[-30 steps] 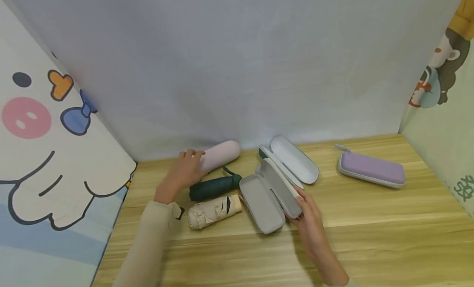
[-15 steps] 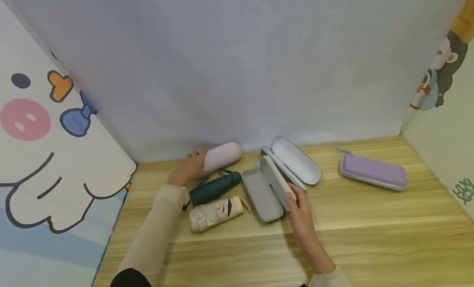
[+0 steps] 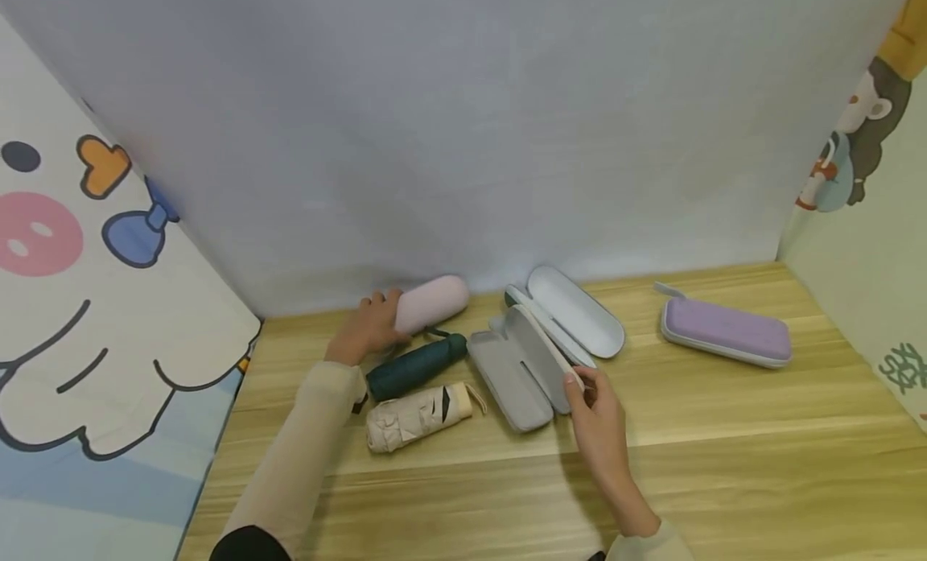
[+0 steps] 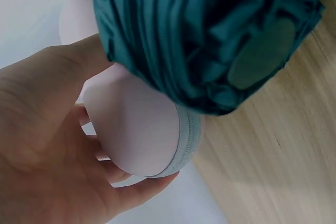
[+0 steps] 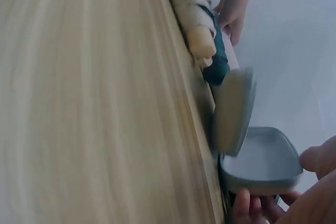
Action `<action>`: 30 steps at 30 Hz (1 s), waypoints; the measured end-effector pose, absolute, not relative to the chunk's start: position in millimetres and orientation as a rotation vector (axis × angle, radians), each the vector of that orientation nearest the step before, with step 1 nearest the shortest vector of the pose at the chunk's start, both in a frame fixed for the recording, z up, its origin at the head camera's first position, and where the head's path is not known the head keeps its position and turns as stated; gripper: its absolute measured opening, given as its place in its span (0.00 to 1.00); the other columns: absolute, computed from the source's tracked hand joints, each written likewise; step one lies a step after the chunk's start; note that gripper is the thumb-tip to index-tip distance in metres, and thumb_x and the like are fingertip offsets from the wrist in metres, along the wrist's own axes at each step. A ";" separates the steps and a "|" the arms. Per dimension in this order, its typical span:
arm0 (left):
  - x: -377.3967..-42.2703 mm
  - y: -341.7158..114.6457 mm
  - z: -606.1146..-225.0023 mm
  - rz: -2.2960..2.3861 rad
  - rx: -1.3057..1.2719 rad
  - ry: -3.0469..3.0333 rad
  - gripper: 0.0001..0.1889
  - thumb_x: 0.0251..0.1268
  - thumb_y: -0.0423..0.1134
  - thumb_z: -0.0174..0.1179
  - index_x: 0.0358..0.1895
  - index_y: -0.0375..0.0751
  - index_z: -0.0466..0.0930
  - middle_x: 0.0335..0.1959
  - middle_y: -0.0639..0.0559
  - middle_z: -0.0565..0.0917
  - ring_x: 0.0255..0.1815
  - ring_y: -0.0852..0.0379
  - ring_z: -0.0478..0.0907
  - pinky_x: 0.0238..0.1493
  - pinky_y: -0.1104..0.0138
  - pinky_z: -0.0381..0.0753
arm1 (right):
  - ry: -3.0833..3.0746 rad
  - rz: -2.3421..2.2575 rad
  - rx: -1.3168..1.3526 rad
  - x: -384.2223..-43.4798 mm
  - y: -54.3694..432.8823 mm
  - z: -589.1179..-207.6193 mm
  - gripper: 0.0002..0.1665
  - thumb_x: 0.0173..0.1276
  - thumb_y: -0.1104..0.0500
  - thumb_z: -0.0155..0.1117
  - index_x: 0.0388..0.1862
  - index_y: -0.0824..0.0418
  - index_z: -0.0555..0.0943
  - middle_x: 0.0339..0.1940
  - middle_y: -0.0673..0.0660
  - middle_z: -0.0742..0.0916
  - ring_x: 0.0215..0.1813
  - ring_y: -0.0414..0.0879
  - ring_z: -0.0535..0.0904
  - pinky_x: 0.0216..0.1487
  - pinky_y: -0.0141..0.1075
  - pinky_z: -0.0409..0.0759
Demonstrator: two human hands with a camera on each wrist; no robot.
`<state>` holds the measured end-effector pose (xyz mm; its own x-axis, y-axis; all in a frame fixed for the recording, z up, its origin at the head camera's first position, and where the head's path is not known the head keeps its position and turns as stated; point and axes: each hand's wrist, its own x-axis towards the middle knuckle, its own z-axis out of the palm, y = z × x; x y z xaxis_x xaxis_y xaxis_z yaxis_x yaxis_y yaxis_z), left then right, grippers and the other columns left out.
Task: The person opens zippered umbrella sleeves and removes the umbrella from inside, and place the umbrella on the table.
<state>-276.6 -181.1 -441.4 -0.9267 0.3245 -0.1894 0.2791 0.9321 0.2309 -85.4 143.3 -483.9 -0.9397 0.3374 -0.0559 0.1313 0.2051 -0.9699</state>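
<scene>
At the back left, my left hand (image 3: pixel 368 326) grips the near end of a pale pink zip case (image 3: pixel 434 303). In the left wrist view the thumb and fingers curl round that case (image 4: pixel 136 124), with a dark green folded umbrella (image 4: pixel 157 30) close in front. My right hand (image 3: pixel 601 428) pinches the edge of one half of an opened hard case (image 3: pixel 510 380) with grey lining. The case's two halves stand apart like a book, the held half tilted up. Its pale half and the fingers under it also show in the right wrist view.
A beige folded umbrella (image 3: pixel 416 418) with a cream handle lies in front of the green one. Behind the grey-lined case lies an opened white case (image 3: pixel 577 311), its lid propped. A closed purple zip case (image 3: pixel 727 333) lies at right. A pale wall (image 3: pixel 492 142) bounds the back.
My left hand has come down round the end of the pink case. My right hand and the grey-lined case have moved slightly back. The green umbrella has tilted a little.
</scene>
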 end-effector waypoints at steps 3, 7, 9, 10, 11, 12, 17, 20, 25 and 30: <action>-277.0 -181.1 -442.9 0.273 0.446 2.873 0.46 0.67 0.50 0.71 0.79 0.35 0.57 0.67 0.25 0.71 0.67 0.26 0.71 0.64 0.36 0.75 | -2.296 1.810 -0.473 -88.7 148.1 -485.1 0.22 0.80 0.52 0.61 0.61 0.66 0.79 0.55 0.68 0.87 0.43 0.43 0.85 0.39 0.30 0.85; -275.5 -180.1 -444.1 0.247 0.446 2.891 0.46 0.67 0.52 0.70 0.80 0.35 0.57 0.67 0.25 0.72 0.66 0.27 0.72 0.63 0.37 0.76 | -2.258 1.850 -0.516 -92.8 154.8 -485.5 0.19 0.78 0.55 0.64 0.56 0.69 0.81 0.52 0.71 0.87 0.31 0.41 0.87 0.35 0.32 0.87; -273.6 -178.8 -443.2 0.250 0.445 2.895 0.46 0.66 0.51 0.70 0.79 0.34 0.57 0.67 0.25 0.72 0.66 0.27 0.73 0.63 0.37 0.77 | -2.242 1.868 -0.539 -94.0 158.4 -485.0 0.19 0.79 0.55 0.63 0.56 0.70 0.81 0.53 0.72 0.87 0.28 0.41 0.87 0.34 0.33 0.88; -272.9 -178.3 -443.0 0.251 0.445 2.897 0.46 0.66 0.51 0.70 0.79 0.34 0.58 0.67 0.25 0.72 0.66 0.27 0.73 0.62 0.37 0.77 | -2.237 1.872 -0.552 -94.4 160.2 -484.4 0.19 0.79 0.55 0.62 0.56 0.70 0.81 0.53 0.72 0.86 0.27 0.41 0.87 0.34 0.34 0.88; -272.4 -177.8 -442.9 0.258 0.439 2.895 0.46 0.66 0.51 0.71 0.79 0.34 0.58 0.67 0.25 0.72 0.66 0.27 0.73 0.63 0.37 0.76 | -2.231 1.874 -0.566 -94.6 162.2 -483.9 0.19 0.79 0.55 0.62 0.56 0.71 0.81 0.53 0.72 0.86 0.27 0.41 0.87 0.34 0.34 0.88; -272.4 -177.4 -443.0 0.263 0.436 2.894 0.46 0.66 0.51 0.71 0.79 0.34 0.58 0.67 0.25 0.72 0.66 0.27 0.73 0.63 0.36 0.76 | -2.223 1.877 -0.579 -94.9 164.1 -483.5 0.19 0.80 0.55 0.61 0.55 0.71 0.81 0.53 0.72 0.86 0.26 0.41 0.87 0.33 0.35 0.88; -272.8 -176.9 -445.9 0.272 0.422 2.897 0.45 0.66 0.50 0.71 0.79 0.34 0.57 0.67 0.26 0.72 0.65 0.27 0.72 0.63 0.36 0.75 | -2.187 1.883 -0.637 -96.4 173.2 -481.5 0.21 0.79 0.55 0.61 0.55 0.73 0.80 0.49 0.73 0.87 0.22 0.40 0.86 0.31 0.35 0.88; -272.9 -177.1 -447.8 0.277 0.427 2.903 0.47 0.66 0.49 0.71 0.79 0.34 0.56 0.67 0.25 0.71 0.65 0.26 0.72 0.63 0.35 0.74 | -2.188 1.896 -0.640 -96.4 175.6 -480.3 0.21 0.79 0.55 0.61 0.56 0.73 0.79 0.50 0.72 0.86 0.23 0.38 0.85 0.31 0.34 0.88; -271.7 -178.8 -449.6 0.273 0.460 2.925 0.49 0.65 0.49 0.72 0.81 0.35 0.54 0.67 0.24 0.71 0.65 0.25 0.73 0.62 0.35 0.76 | -2.322 1.832 -0.583 -93.0 174.9 -479.5 0.23 0.81 0.52 0.59 0.61 0.69 0.76 0.57 0.70 0.84 0.32 0.36 0.84 0.33 0.31 0.86; -271.8 -180.5 -452.6 0.326 0.495 2.968 0.48 0.62 0.47 0.73 0.79 0.33 0.57 0.65 0.22 0.73 0.62 0.25 0.74 0.61 0.36 0.77 | -2.445 1.695 -0.524 -87.8 173.1 -476.7 0.26 0.81 0.49 0.59 0.66 0.67 0.73 0.60 0.68 0.83 0.42 0.45 0.85 0.36 0.29 0.82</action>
